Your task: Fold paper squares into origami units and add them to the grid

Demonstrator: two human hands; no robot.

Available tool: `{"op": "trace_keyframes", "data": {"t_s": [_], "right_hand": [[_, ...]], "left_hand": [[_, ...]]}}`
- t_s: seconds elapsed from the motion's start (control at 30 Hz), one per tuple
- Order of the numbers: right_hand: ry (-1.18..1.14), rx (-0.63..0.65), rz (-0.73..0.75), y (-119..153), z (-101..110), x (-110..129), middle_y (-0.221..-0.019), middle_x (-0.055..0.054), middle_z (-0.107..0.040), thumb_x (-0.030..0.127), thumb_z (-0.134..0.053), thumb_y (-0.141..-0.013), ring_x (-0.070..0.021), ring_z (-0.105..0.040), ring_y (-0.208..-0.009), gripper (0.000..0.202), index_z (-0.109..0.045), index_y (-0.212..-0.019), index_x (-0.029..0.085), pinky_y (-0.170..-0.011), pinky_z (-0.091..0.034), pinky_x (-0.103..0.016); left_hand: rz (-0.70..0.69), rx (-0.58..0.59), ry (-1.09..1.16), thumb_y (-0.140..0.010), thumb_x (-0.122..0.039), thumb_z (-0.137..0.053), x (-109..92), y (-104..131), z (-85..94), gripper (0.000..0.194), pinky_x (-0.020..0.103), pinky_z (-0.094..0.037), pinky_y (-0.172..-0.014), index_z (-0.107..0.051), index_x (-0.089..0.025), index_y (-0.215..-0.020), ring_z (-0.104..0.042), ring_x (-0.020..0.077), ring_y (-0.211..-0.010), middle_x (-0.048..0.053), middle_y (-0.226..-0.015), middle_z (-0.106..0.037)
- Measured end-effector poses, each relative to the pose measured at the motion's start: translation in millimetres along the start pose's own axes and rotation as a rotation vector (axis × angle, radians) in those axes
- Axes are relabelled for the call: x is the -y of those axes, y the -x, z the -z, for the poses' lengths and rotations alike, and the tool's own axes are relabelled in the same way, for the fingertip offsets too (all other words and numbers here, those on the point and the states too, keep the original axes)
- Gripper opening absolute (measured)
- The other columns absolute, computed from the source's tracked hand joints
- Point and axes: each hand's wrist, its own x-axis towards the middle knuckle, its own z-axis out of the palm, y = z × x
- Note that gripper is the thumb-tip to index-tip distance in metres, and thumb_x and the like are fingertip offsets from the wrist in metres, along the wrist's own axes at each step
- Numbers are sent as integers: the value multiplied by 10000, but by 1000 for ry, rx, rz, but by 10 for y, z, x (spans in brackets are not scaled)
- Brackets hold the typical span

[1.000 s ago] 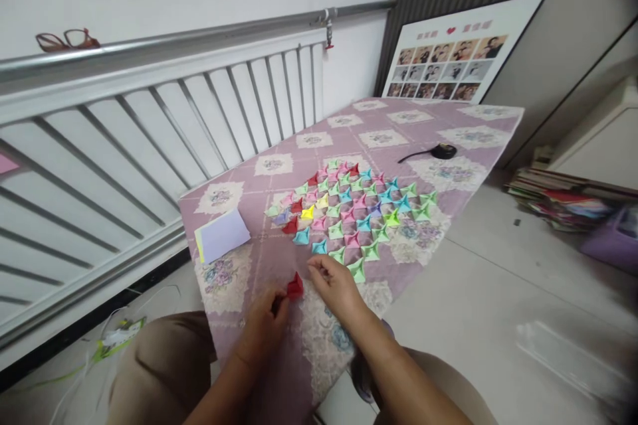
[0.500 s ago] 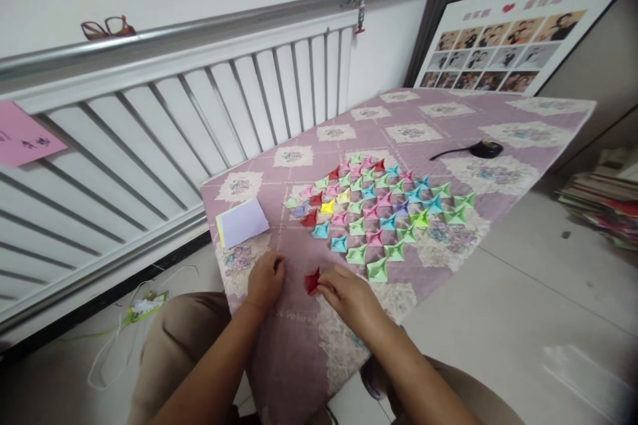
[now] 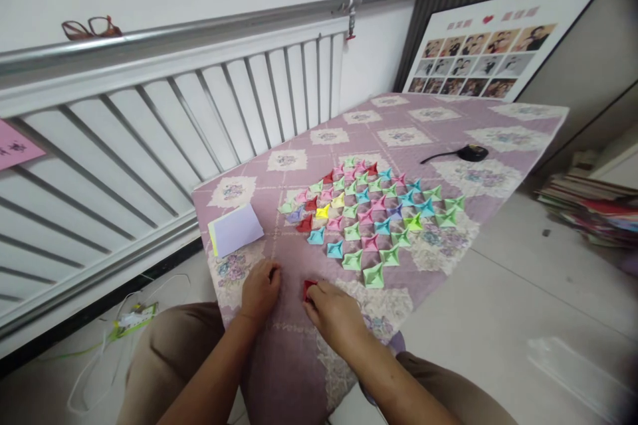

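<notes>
right hand [image 3: 335, 315]: grip pinched closed on red folded paper [image 3: 308, 288]. left hand [image 3: 262, 289]: grip loosely curled, partly open, empty, at bench [image 3: 279, 372].

Right hand [image 3: 339, 315] pinching red folded paper [image 3: 308, 291], lower centre.
Left hand [image 3: 260, 291] loosely curled on tablecloth [image 3: 279, 365], to its left. Coloured folded papers [image 3: 366, 216] in rows mid-frame; lilac-topped sheets [image 3: 239, 229] left of centre; glasses [image 3: 92, 34] upper left; photo board [image 3: 486, 46] upper right.

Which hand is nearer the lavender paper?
Left. The left hand is just below the lavender paper in view; the right hand is farther right, at a red paper.
</notes>
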Motion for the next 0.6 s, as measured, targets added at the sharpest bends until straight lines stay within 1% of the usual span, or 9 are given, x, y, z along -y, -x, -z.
{"op": "trace_keyframes", "data": {"t_s": [0.17, 0.23, 0.33, 0.43, 0.53, 0.6], "right_hand": [[-54, -72, 85, -4, 17, -25, -796, -25, -613, 157, -568, -831, -165, -588, -737, 67, -607, -804, 204, -655, -432, -257], [-88, -106, 105, -6, 68, -59, -809, -25, -605, 161, -541, -847, -158, -582, -727, 86, -605, -823, 213, -645, -441, -252], [-165, -183, 111, -20, 206, -170, -893, -37, -611, 177, -479, -880, -157, -590, -792, 133, -603, -886, 227, -687, -473, -256], [-209, -320, 78, -41, 390, -380, -966, -65, -621, 176, -437, -890, -163, -596, -871, 179, -605, -927, 221, -759, -489, -276], [-170, -467, -39, -52, 555, -685, -963, -78, -634, 165, -442, -861, -175, -603, -902, 166, -600, -882, 210, -785, -488, -289], [-146, -526, -142, -41, 631, -910, -947, -73, -641, 176, -447, -839, -180, -607, -894, 156, -596, -872, 210, -782, -486, -297]], "left_hand": [[-10, -1, 16, -849, -200, -475, 0, 8, 0, 137, 321, -436, -839, -607, -199, -884, -577, 191, -892, 44, -907, -634], [-18, -1, 18, -850, -205, -470, -2, 10, 2, 139, 325, -437, -836, -605, -199, -883, -577, 196, -892, 47, -908, -634], [-15, -2, 11, -849, -213, -461, -6, 13, 6, 149, 332, -440, -830, -607, -202, -880, -576, 200, -891, 47, -906, -634], [-25, 6, 14, -849, -215, -449, -11, 17, 12, 166, 336, -441, -839, -609, -202, -892, -576, 202, -903, 51, -923, -636], [-30, 6, 18, -851, -230, -437, -12, 20, 16, 178, 340, -443, -839, -610, -204, -886, -577, 203, -898, 52, -923, -634], [-35, 11, 19, -850, -242, -431, -8, 20, 17, 183, 343, -446, -834, -609, -206, -873, -579, 205, -890, 51, -911, -634]]}}
